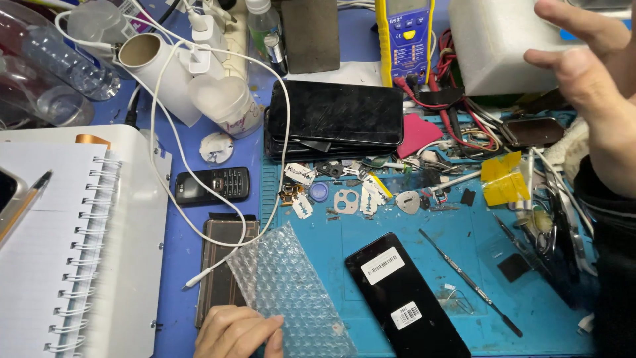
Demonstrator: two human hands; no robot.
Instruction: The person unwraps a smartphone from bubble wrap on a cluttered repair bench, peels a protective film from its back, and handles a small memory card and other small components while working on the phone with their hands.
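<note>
My left hand [240, 331] rests at the bottom edge on a sheet of clear bubble wrap [291, 292], fingertips pressing its lower left corner. To the right of the wrap lies a black phone screen panel [404, 298] with two white barcode stickers, flat on the blue work mat [464, 245]. My right hand [586, 63] is raised at the upper right, fingers curled around a white foam block [497, 43] held above the bench.
A stack of dark cracked phones [334, 119] sits mid-bench, with small metal parts and razor blades [344, 195] below it. A metal spudger [470, 282], yellow multimeter [404, 40], small keypad phone [212, 185], spiral notebook [59, 252] and white cable [159, 132] surround the mat.
</note>
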